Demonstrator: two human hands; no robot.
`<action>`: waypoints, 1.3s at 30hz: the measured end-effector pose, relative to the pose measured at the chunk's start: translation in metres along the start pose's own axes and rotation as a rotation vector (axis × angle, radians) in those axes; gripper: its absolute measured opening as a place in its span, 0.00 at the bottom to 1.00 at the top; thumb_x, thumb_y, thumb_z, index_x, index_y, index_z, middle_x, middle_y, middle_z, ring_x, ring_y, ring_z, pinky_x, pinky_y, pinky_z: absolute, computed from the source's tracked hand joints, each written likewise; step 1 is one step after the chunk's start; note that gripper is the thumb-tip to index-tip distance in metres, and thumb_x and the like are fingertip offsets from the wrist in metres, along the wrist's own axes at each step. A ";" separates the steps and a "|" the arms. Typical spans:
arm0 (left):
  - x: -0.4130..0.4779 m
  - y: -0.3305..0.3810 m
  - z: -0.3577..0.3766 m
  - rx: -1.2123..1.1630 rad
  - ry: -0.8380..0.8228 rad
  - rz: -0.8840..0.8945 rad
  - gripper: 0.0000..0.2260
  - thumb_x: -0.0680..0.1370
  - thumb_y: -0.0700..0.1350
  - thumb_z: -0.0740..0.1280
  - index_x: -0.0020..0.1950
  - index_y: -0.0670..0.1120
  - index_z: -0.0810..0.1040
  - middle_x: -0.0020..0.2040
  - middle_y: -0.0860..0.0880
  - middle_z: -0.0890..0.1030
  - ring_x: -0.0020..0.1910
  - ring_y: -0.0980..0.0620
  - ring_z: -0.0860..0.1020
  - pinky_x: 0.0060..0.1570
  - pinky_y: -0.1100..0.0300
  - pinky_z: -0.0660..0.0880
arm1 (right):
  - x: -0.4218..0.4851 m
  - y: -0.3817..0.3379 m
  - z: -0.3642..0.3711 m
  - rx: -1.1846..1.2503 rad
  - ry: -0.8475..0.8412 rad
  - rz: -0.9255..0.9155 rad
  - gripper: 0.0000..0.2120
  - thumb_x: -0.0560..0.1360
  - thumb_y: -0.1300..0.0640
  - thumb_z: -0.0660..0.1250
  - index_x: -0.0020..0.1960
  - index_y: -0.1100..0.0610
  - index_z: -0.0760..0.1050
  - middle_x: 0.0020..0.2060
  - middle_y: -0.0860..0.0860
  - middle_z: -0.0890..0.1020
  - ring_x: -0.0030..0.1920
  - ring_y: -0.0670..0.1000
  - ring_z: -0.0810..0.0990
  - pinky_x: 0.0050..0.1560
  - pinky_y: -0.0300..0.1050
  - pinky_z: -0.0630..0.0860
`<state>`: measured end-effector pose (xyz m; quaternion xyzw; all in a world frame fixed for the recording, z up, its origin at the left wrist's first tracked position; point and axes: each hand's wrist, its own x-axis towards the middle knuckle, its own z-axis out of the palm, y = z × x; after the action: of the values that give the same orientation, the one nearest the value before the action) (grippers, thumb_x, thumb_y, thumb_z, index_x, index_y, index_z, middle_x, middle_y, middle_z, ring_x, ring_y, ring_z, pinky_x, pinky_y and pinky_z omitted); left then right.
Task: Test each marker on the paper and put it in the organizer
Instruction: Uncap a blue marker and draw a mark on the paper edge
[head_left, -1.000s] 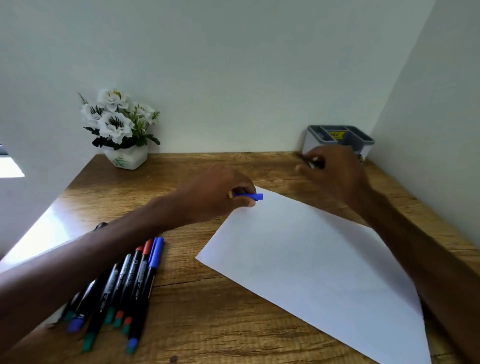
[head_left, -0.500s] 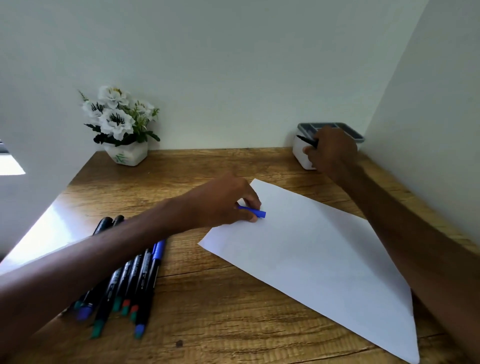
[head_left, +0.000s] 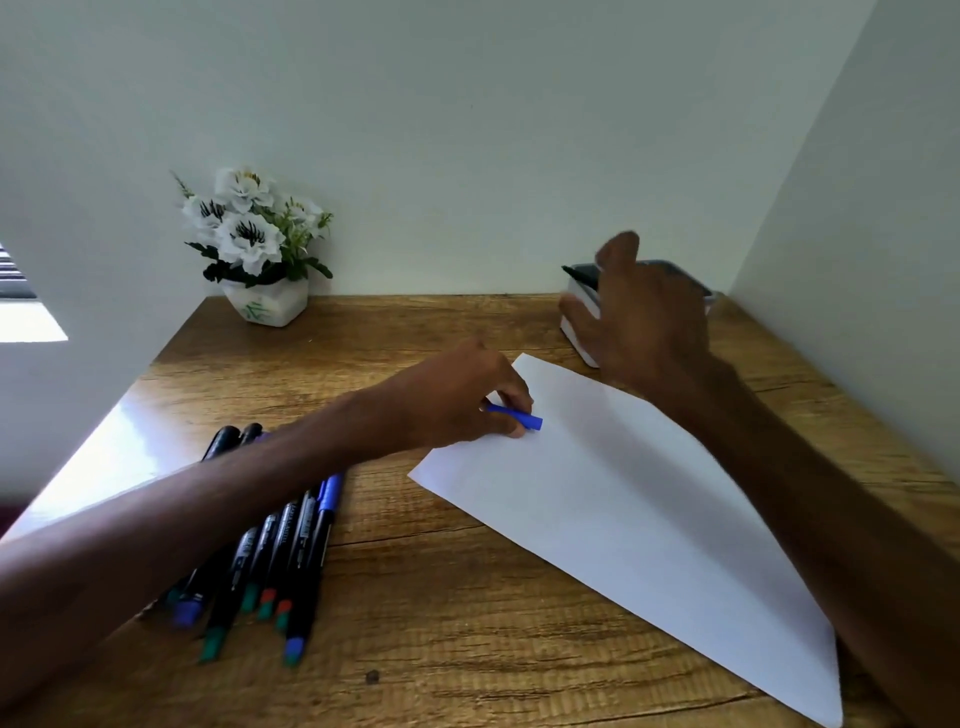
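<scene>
The right hand (head_left: 644, 312) hovers with fingers spread in front of the organizer (head_left: 581, 347), gripping nothing. A dark marker (head_left: 579, 270) pokes out at the organizer's top edge; whether it sits fully in a compartment is hidden. The left hand (head_left: 457, 400) pinches a blue cap (head_left: 514, 415) at the paper's (head_left: 623, 519) far corner.

If that cap belongs to the marker, the tip may go in bare, dry out or stain the organizer. If the marker only lies across the rim, its round barrel could roll off. The left forearm lies over the markers (head_left: 280, 561), so a drag could scatter them on the glossy surface (head_left: 441, 623).

The paper is thin, smooth and matte, with no stroke that I can see. The surface is grained wood. The markers are slim black barrels with coloured ends. The organizer looks like hard plastic, white-walled with a dark top.
</scene>
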<state>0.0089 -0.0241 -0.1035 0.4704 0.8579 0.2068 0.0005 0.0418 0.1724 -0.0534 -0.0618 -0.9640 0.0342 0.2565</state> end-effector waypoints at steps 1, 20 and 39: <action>0.000 0.000 0.000 0.005 0.000 0.009 0.12 0.78 0.46 0.75 0.60 0.47 0.86 0.58 0.54 0.86 0.59 0.62 0.77 0.54 0.72 0.76 | -0.003 -0.006 -0.002 0.098 0.016 -0.032 0.19 0.82 0.47 0.63 0.65 0.59 0.65 0.44 0.54 0.83 0.46 0.59 0.83 0.44 0.50 0.75; -0.013 -0.026 -0.057 -0.057 -0.371 -0.198 0.03 0.82 0.49 0.66 0.50 0.57 0.75 0.41 0.58 0.77 0.40 0.58 0.74 0.43 0.57 0.70 | -0.054 -0.025 0.054 1.513 -0.364 0.231 0.13 0.84 0.55 0.63 0.48 0.63 0.79 0.28 0.56 0.76 0.28 0.51 0.73 0.30 0.44 0.70; -0.009 -0.031 -0.030 -0.414 -0.546 -0.139 0.20 0.74 0.46 0.79 0.64 0.52 0.79 0.32 0.55 0.71 0.35 0.51 0.71 0.40 0.53 0.70 | -0.105 -0.015 0.015 1.442 -0.603 0.194 0.09 0.70 0.63 0.74 0.50 0.65 0.85 0.41 0.64 0.87 0.41 0.61 0.88 0.45 0.50 0.86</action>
<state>-0.0174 -0.0567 -0.0886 0.4388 0.7959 0.2425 0.3392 0.1236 0.1427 -0.1164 0.0480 -0.7223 0.6886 -0.0436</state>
